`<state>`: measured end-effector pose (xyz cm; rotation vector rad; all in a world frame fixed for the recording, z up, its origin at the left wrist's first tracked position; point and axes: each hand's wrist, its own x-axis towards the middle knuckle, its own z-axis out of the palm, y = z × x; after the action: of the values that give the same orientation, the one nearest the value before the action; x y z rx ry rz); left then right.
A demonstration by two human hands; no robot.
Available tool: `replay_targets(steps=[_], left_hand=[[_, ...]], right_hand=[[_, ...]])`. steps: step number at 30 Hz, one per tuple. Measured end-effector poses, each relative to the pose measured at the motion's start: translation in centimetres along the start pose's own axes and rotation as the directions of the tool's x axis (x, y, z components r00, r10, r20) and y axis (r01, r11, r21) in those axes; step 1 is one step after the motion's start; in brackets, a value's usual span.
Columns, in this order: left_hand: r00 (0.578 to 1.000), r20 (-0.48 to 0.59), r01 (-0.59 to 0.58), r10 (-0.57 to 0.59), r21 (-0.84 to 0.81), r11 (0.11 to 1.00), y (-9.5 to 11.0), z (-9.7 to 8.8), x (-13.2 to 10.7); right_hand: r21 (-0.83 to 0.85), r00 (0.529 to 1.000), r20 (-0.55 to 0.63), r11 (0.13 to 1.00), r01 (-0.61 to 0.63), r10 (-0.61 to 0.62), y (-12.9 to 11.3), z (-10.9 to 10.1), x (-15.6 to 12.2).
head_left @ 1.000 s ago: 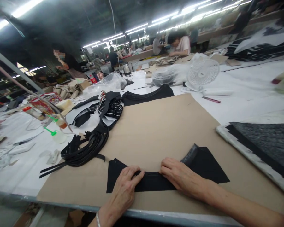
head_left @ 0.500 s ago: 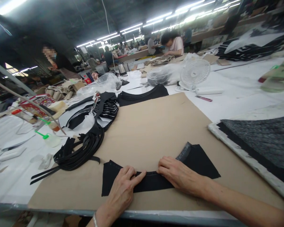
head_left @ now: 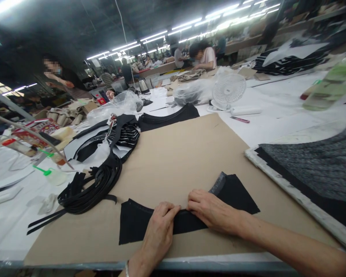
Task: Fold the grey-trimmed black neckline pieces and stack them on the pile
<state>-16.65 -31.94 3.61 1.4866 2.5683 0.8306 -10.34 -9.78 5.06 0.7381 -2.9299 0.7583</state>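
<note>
A curved black fabric piece lies flat on a tan board at the table's front. At the middle of its concave edge, my left hand is closed, with thumb and fingers pinching the rim. Just to the right, my right hand has its bent fingers gripping the same edge. A narrow strip runs along this curve; at the right end it stands up and looks greyish and shiny. The fingertips of both hands hide the exact spot they hold.
Coiled black strips lie to the left, by squeeze bottles with green nozzles. Another black curved piece is behind the board. A clear fan stands farther back, with grey fabric at right. Co-workers are in the background.
My left hand has slid a little to the right along the curved edge, its index finger now bent in. My right hand keeps its place on the black piece. The view has shifted slightly.
</note>
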Motion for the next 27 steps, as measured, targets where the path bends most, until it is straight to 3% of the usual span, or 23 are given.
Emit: replay_targets(steps=[3,9,15,18,20,23,27], left_hand=[[0.999,0.035,-0.002,0.000,0.063,0.998,0.7,1.1,0.2],[0.975,-0.027,-0.196,0.223,0.384,0.902,0.4,2.6,-1.8],[0.970,-0.014,-0.217,0.241,0.385,0.897,0.3,1.1,-2.3],[0.984,0.024,-0.176,0.176,0.256,0.950,0.3,-0.3,-2.4],[0.998,0.006,-0.069,0.069,0.172,0.983,0.6,-0.6,-2.1],[0.992,-0.065,0.111,-0.107,0.074,0.991,1.7,0.0,-0.9],[0.974,0.022,0.228,-0.227,-0.070,0.971,3.5,1.3,1.8]], right_hand=[[-0.015,1.000,-0.021,1.000,0.006,-0.006,0.1,0.3,-0.1],[-0.014,0.999,-0.039,1.000,0.024,-0.024,0.6,0.6,-0.3],[0.106,0.995,0.053,0.990,-0.089,0.083,1.5,-1.3,-0.2],[0.145,0.984,0.142,0.981,-0.132,0.112,1.5,-2.0,-0.1],[0.150,0.978,0.172,0.978,-0.143,0.117,1.4,-2.1,-0.1],[0.146,0.979,0.165,0.978,-0.148,0.124,1.1,-1.7,0.0],[0.137,0.981,0.151,0.981,-0.139,0.118,1.1,-1.3,-0.2]])
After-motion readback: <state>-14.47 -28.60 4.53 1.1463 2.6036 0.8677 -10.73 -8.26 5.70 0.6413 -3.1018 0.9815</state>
